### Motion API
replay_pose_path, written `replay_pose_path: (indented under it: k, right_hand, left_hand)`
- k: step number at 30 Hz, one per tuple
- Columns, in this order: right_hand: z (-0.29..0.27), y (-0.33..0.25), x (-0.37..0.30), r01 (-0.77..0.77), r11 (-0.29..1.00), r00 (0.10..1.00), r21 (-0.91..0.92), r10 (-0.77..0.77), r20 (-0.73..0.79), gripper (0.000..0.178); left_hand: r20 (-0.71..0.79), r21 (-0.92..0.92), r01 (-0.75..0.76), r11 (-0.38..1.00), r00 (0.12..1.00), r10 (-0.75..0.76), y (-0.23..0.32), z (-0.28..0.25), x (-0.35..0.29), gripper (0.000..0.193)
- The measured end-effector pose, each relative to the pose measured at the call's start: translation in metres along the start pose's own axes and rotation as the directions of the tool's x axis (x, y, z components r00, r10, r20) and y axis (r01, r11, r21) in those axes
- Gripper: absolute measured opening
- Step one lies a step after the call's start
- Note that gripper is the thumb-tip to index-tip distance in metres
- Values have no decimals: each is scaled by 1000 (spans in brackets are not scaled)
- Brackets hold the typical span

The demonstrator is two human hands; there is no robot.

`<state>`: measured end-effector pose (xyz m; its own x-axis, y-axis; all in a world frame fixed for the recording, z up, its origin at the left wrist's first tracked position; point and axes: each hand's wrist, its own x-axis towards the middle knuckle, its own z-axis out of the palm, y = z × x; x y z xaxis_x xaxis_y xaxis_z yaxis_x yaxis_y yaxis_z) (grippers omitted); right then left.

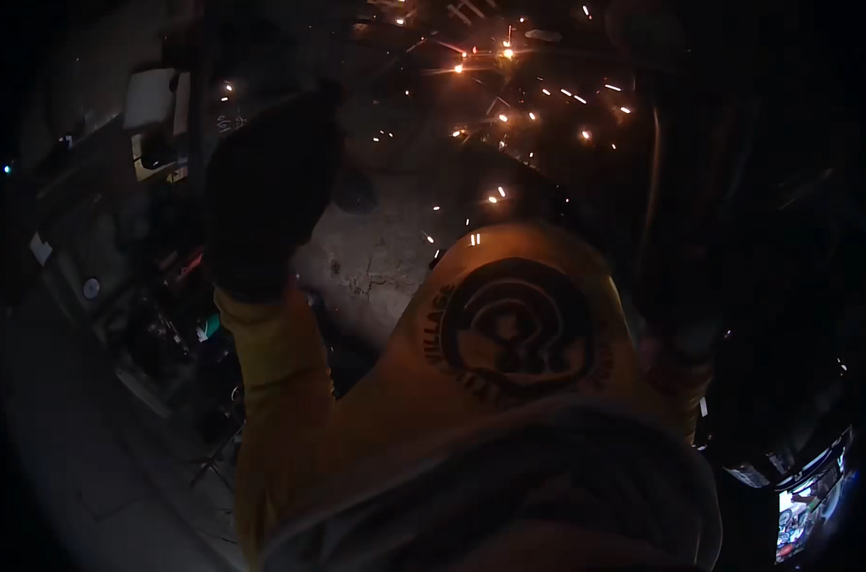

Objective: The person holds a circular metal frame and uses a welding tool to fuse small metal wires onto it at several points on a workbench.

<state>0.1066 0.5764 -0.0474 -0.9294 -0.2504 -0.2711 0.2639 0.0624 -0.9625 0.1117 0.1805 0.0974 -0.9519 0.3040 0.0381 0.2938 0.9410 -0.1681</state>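
My left hand (273, 181) is a dark gloved shape, raised on the left in front of my yellow sleeve (280, 348). Its fingers merge into the darkness, so whether it grips anything does not show. On the right, my right hand (685, 338) is barely visible beyond the yellow cuff beside my body. Its fingers, and anything in them, are lost in shadow. Bright orange sparks (507, 53) fly at the top centre and scatter down toward the yellow shirt (414, 381), which bears a dark round print. What throws the sparks is too dark to make out.
A grey, cracked floor (361, 262) shows between my left hand and the shirt. Dark clutter and a white boxy object (150, 98) stand along the left. A dark curved shape fills the right side, and a bright, colourful lit panel (803, 515) glows at lower right.
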Motion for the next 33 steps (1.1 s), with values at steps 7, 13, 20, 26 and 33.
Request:
replay_pose_path:
  k: [7,13,20,26,33]
  right_hand:
    - [-5,11,11,569,454,774,-685,-578,260,20]
    - [2,-5,5,270,927,959,-260,-282,-8,21]
    - [-2,-8,-7,-419,740,898,527,423,121,28]
    - [2,-2,-10,-337,901,937,275,348,9,26]
    - [11,-21,-9,-396,877,911,274,412,-5,21]
  left_hand:
    - [81,-215,201,956,979,-188,7,-4,4,29]
    - [77,-210,221,952,975,-209,11,-7,7,28]
    - [155,22,201,979,967,-202,0,-13,-16,26]
    - [-12,170,-56,984,998,59,6,-3,-3,25]
    - [-31,212,-66,975,997,74,5,-4,-7,35]
